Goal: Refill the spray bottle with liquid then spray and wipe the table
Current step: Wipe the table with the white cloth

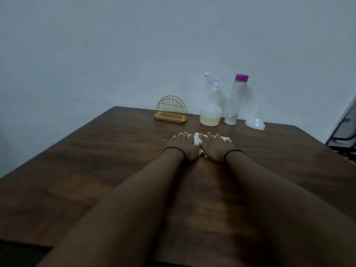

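Both arms stretch far across the dark wooden table (96,170). My left hand (182,146) and my right hand (216,147) lie flat side by side, fingers straight, pressing a white cloth (196,140) onto the tabletop. Most of the cloth is hidden under the palms. Just beyond the fingertips stands the clear spray bottle (211,110), white trigger head on, with pale yellow liquid in its lower part. To its right is a tall clear bottle (236,99) with a purple cap, nearly empty. A white funnel (255,122) lies mouth-down further right.
A gold wire napkin holder (170,110) stands at the table's back edge, left of the spray bottle. A pale wall rises directly behind the table. Dark furniture (344,132) sits past the table's right edge.
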